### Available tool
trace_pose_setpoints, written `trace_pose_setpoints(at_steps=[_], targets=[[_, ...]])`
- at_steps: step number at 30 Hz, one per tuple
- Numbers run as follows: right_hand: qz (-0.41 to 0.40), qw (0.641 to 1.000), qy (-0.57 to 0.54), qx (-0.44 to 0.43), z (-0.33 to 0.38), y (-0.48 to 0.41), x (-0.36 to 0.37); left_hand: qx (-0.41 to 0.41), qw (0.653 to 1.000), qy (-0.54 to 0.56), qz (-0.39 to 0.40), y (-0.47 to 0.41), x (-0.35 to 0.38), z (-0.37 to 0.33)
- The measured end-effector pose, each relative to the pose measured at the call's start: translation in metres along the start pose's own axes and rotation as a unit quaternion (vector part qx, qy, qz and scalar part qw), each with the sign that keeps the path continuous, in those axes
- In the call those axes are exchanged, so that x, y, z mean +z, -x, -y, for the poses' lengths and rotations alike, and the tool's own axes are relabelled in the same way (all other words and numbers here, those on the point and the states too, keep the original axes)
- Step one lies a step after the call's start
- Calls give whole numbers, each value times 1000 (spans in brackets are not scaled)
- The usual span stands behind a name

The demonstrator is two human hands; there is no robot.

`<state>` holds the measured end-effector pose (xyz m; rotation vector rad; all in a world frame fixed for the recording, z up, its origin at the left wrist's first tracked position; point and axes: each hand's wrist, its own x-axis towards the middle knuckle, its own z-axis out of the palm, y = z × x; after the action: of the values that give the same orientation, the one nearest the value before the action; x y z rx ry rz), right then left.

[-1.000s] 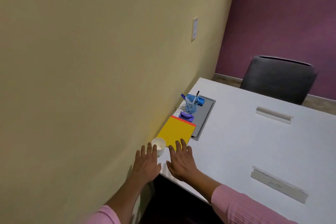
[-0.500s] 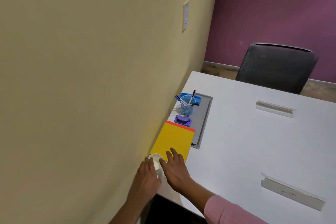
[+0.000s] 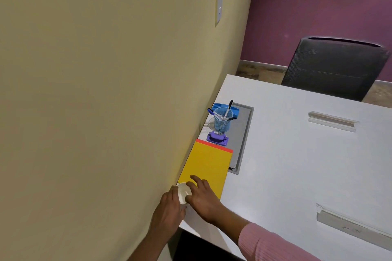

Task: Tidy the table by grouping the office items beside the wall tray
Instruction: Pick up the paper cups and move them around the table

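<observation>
We see a small white cup point(image 3: 184, 193) at the near corner of the white tabletop point(image 3: 297, 154), close against the yellow wall point(image 3: 106, 91). Both hands close on it: the left hand point(image 3: 169, 210) cups its wall side, the right hand point(image 3: 203, 196) wraps the other side, fingers reaching onto the yellow notepad point(image 3: 209, 165). That notepad, with a red strip along its far edge, lies flat just beyond the cup, along the wall. Past it sits a purple stapler point(image 3: 217, 139), then a blue mesh pen holder point(image 3: 222, 119) with pens, and a blue object point(image 3: 234, 110) behind it. These stand at the edge of the grey recessed tray point(image 3: 244, 133). A dark mesh chair point(image 3: 335, 68) stands at the far side.
</observation>
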<state>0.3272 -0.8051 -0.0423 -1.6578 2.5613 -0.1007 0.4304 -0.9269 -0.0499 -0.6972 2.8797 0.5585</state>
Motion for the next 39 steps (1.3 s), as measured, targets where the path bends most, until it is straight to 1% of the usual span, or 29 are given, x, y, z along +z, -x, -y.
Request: trace_pose_setpoints(at_steps=[4, 8, 13, 19, 27, 34, 39], targets=[[-3, 1000, 14, -14, 0, -1, -3, 0, 1000, 16, 0, -5, -2, -1], [-14, 997, 60, -45, 0, -1, -2, -4, 999, 46, -7, -11, -4, -1], [-27, 996, 64, -63, 1, 0, -2, 11, 997, 80, -6, -16, -4, 1], [-44, 993, 63, -86, 4, 1, 2, 9, 997, 77, 15, -18, -6, 2], [-22, 992, 70, -107, 5, 1, -6, -5, 998, 60, 30, -19, -7, 2], [-3, 993, 74, -96, 6, 2, -10, -22, 997, 59, 40, -18, -12, -2], [-12, 994, 80, -70, 6, 0, -16, -22, 997, 75, 29, -17, -16, -4]])
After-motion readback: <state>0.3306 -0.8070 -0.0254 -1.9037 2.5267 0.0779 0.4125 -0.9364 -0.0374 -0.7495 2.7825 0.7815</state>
